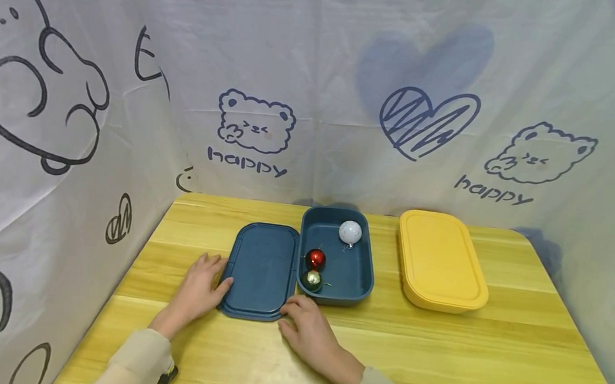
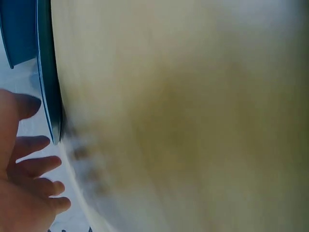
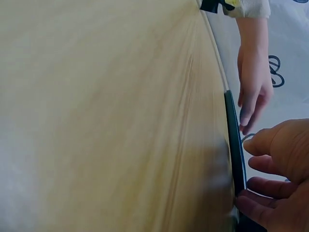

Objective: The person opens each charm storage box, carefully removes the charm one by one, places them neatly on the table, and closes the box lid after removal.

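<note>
A dark blue lid [image 1: 261, 271] lies flat on the table, left of a matching blue box [image 1: 371, 278]. Beside the lid's left edge is my left hand [image 1: 196, 288], its thumb right at the rim and its fingers spread. The left wrist view shows these fingers [image 2: 41, 166] loosely extended along the lid's edge. At the lid's near right corner, my right hand [image 1: 311, 336] touches the rim with relaxed fingertips. Inside the box are a white bauble [image 1: 349, 232], a red bauble [image 1: 315, 259] and a dark bauble [image 1: 311, 280] with a gold highlight.
To the right of the blue box stands a yellow box [image 1: 441, 259] with its lid on. Wood-grain tabletop [image 1: 530, 346] stretches across the front and right. A white printed curtain [image 1: 330, 158] hangs behind the table and along both sides.
</note>
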The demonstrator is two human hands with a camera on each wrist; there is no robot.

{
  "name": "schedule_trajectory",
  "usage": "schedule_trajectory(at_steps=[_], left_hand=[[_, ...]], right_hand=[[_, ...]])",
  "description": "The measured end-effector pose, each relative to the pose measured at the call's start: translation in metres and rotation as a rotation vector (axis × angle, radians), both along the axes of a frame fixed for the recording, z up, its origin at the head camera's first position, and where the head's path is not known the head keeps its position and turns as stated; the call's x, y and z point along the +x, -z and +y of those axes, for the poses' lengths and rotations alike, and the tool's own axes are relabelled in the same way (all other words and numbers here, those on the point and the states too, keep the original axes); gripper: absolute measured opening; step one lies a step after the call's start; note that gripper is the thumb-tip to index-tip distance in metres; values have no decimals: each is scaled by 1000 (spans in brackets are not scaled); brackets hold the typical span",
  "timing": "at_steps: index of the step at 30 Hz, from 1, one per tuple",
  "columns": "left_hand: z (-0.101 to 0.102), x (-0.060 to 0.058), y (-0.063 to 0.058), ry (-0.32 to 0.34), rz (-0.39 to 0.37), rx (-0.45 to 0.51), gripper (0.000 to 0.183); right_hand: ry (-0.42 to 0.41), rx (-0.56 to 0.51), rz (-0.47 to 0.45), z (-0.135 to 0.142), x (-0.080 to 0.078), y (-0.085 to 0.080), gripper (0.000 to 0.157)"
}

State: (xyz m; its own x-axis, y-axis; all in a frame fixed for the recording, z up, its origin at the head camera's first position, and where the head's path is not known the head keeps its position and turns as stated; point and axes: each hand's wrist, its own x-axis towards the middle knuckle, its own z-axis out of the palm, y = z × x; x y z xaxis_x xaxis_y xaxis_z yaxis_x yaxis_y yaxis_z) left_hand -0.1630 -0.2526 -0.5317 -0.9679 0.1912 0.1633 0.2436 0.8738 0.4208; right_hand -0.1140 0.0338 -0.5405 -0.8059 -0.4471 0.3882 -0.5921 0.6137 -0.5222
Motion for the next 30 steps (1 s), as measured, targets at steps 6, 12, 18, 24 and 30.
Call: schedule_trajectory(at_steps=[6,12,18,24,30], left_hand=[[-2,11,-1,60,-103,-89,70],[-1,16,-5,73,-168,-170,86],[-4,19,-9,40,-213,-206,93],[-13,19,-11,16,-225,-211,94],[-23,17,-12,-22,-245,-207,96]], right_hand=[[-2,35,-42,2,-1,-2,21],[-28,140,-121,1,-2,-3,37],[-71,254,-234,-6,-2,-8,51],[-88,341,-266,-16,-3,-10,60],[-89,400,-241,-28,-9,-10,59]])
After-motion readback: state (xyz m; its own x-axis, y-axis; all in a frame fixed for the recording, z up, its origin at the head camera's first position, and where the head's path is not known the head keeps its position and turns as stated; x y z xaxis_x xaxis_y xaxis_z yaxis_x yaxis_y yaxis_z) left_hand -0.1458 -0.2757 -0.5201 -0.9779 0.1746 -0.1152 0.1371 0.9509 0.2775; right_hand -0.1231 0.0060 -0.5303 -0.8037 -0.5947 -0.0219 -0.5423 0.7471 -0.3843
